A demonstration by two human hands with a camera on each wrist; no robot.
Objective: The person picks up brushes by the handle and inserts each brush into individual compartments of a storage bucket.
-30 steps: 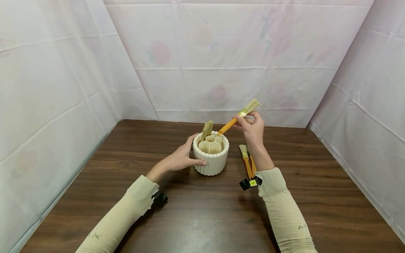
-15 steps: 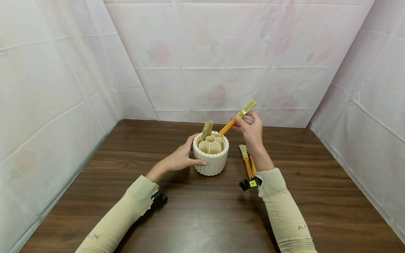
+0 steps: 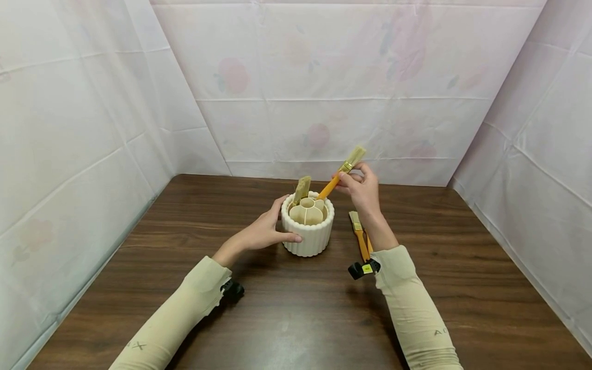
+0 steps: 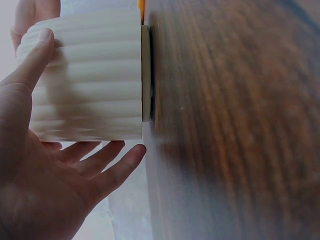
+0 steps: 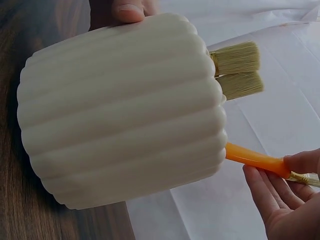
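Pinching the orange brush (image 3: pixel 336 177) at centre frame, left hand (image 3: pixel 263 232) cupping the ribbed holder (image 3: pixel 309 227); probably risking jamming on a divider, tipping it.

The ribbed holder (image 3: pixel 308 231) is cream-white, its vertical flutes casting soft grey stripes. The brush (image 3: pixel 339 172) pinched in the right hand (image 3: pixel 361 187) has a bright orange handle, a gold band and pale straw bristles — the same colours as the brushes (image 3: pixel 359 236) lying on the table (image 3: pixel 296 308), which is dark brown wood with streaky grain. Both sleeves (image 3: pixel 185 313) are beige. The backdrop (image 3: pixel 324 77) is white with faint pink and green floral prints.
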